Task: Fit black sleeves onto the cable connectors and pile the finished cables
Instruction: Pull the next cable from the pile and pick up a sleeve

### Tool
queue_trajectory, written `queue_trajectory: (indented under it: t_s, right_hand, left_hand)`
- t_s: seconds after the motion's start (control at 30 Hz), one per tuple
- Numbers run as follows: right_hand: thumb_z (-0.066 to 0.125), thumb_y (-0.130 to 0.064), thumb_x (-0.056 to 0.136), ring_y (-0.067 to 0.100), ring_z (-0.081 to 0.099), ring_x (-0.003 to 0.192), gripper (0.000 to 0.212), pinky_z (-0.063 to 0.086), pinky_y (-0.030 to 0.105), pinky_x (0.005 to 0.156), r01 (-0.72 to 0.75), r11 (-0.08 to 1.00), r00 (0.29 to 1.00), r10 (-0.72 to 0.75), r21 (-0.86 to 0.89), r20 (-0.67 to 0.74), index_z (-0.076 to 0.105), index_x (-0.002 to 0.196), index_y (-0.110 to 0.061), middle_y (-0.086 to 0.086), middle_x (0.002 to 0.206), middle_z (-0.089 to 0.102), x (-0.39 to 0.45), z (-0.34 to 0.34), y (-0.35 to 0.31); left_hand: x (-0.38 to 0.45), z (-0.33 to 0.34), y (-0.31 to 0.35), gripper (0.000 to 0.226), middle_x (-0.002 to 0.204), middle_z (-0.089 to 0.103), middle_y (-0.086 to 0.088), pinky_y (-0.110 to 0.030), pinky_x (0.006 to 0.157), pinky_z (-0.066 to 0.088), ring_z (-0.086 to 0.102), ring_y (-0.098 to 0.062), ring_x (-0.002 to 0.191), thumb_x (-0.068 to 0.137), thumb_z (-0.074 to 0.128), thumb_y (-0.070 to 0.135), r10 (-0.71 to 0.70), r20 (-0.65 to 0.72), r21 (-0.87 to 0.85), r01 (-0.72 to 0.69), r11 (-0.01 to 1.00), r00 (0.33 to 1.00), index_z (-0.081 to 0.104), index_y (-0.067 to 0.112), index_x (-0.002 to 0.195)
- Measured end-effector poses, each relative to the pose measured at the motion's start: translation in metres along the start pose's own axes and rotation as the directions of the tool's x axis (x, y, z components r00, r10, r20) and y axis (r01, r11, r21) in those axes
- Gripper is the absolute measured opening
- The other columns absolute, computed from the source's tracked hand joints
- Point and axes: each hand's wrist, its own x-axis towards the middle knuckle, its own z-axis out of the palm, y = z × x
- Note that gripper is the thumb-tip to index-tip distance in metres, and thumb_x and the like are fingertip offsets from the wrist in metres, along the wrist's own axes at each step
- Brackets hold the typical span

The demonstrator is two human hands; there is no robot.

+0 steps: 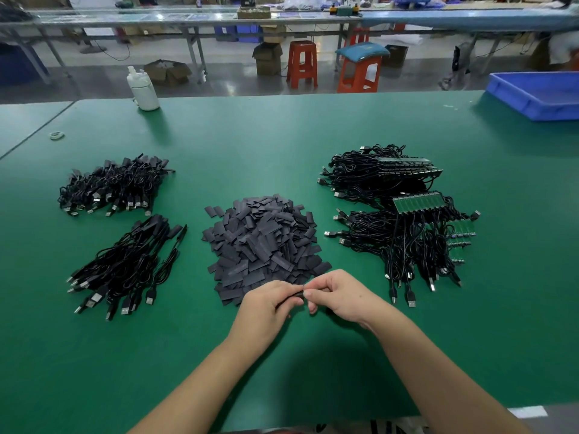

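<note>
Black sleeve (299, 296), a single one, sits pinched between both hands just above the worktop (282, 136), near its front edge and about midway along it. The left hand (269, 303) has its fingers curled round the sleeve's left end, while the right hand (336, 294) pinches the right end between thumb and fingertips; most of the piece is hidden by the fingers, so whether a connector is inside cannot be told.

Directly behind the hands, touching the knuckles' far side in view, lies the heap of loose sleeves (266, 242), flat dark strips spread in a rough mound. Toward the left edge are two piles of finished cables: the nearer pile (125, 267) fans out with its USB plugs pointing at the front edge, and the farther pile (112, 186) lies behind it, apart from it. Toward the right, the unsleeved cables (404, 214) lie in tangled bundles with rows of green circuit boards (418, 202) showing on top.

Farther back, a white bottle (142, 89) stands near the rear edge on the left, and a blue tray (535, 95) sits at the rear right corner.
</note>
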Motion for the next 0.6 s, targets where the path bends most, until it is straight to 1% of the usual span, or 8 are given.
queue_trajectory:
  t_s: [0.07,0.13,0.23,0.27,0.37,0.43,0.5,0.6]
  right_hand:
    - [0.059,-0.005,0.098,0.011,0.067,0.070,0.017,0.055,0.024,0.081,0.019,1.000,1.000,-0.019,0.014,0.008,0.074,0.095,-0.010,0.000,0.072,0.073,0.000,0.002,0.000]
    - [0.058,-0.003,0.098,0.011,0.069,0.073,0.016,0.055,0.023,0.083,0.027,1.000,0.999,-0.027,0.008,0.024,0.072,0.100,-0.008,0.000,0.076,0.075,-0.001,0.003,0.001]
    - [0.061,-0.004,0.095,0.008,0.071,0.082,0.024,0.052,0.021,0.093,0.009,1.000,0.999,-0.008,-0.016,0.036,0.066,0.118,-0.010,-0.001,0.084,0.077,-0.002,0.005,0.001]
    - [0.062,-0.006,0.094,0.007,0.071,0.085,0.026,0.051,0.021,0.094,0.005,0.999,1.000,-0.004,-0.050,0.022,0.065,0.119,-0.011,-0.002,0.085,0.078,-0.002,0.005,0.001]
    - [0.063,-0.014,0.095,0.008,0.072,0.086,0.012,0.052,0.023,0.092,0.012,0.982,0.999,-0.017,-0.186,-0.028,0.073,0.102,-0.012,-0.004,0.085,0.078,-0.002,0.005,0.000]
    - [0.062,-0.019,0.097,0.002,0.069,0.078,0.016,0.052,0.020,0.084,0.011,0.961,0.999,-0.025,-0.275,-0.046,0.075,0.089,-0.013,-0.006,0.083,0.077,-0.003,0.006,-0.001]
    - [0.060,-0.021,0.097,-0.006,0.064,0.071,0.020,0.048,0.013,0.076,0.005,0.942,0.998,-0.027,-0.336,-0.061,0.075,0.084,-0.016,-0.009,0.080,0.075,-0.004,0.008,-0.002]
    - [0.059,-0.022,0.098,-0.009,0.061,0.067,0.021,0.044,0.006,0.069,0.004,0.924,0.997,-0.031,-0.382,-0.065,0.074,0.084,-0.018,-0.013,0.075,0.072,-0.006,0.010,-0.005]
  left_hand:
    - [0.000,-0.001,-0.001,0.024,0.100,0.071,0.010,-0.008,0.084,0.044,0.060,0.007,0.086,0.086,0.074,0.018,0.028,0.011,0.050,-0.029,0.998,1.000,0.074,0.019,0.110]
    - [0.000,-0.003,-0.004,0.027,0.104,0.072,0.006,-0.006,0.088,0.041,0.065,-0.005,0.093,0.087,0.074,0.021,0.042,0.033,0.111,-0.046,0.993,0.999,0.073,0.016,0.114]
    - [0.002,-0.008,-0.007,0.026,0.105,0.071,0.005,-0.018,0.086,0.048,0.066,-0.011,0.092,0.089,0.071,0.025,0.060,0.059,0.190,-0.071,0.979,0.996,0.072,0.017,0.114]
    - [0.003,-0.011,-0.008,0.025,0.104,0.071,0.005,-0.021,0.084,0.051,0.067,-0.012,0.091,0.089,0.071,0.025,0.066,0.056,0.197,-0.076,0.978,0.996,0.072,0.018,0.113]
    - [0.004,-0.014,-0.008,0.023,0.103,0.072,0.005,-0.026,0.081,0.054,0.068,-0.015,0.089,0.089,0.071,0.027,0.068,0.059,0.218,-0.079,0.973,0.996,0.073,0.017,0.110]
    - [0.004,-0.014,-0.009,0.023,0.103,0.072,0.004,-0.027,0.079,0.055,0.069,-0.016,0.088,0.089,0.072,0.025,0.075,0.071,0.233,-0.089,0.968,0.995,0.074,0.016,0.110]
    - [0.004,-0.014,-0.009,0.023,0.104,0.072,0.003,-0.027,0.081,0.055,0.069,-0.017,0.089,0.089,0.072,0.023,0.068,0.085,0.236,-0.087,0.968,0.994,0.074,0.014,0.110]
    - [0.004,-0.013,-0.009,0.024,0.105,0.071,0.002,-0.028,0.082,0.054,0.068,-0.018,0.090,0.091,0.070,0.024,0.071,0.108,0.244,-0.096,0.965,0.992,0.072,0.014,0.112]
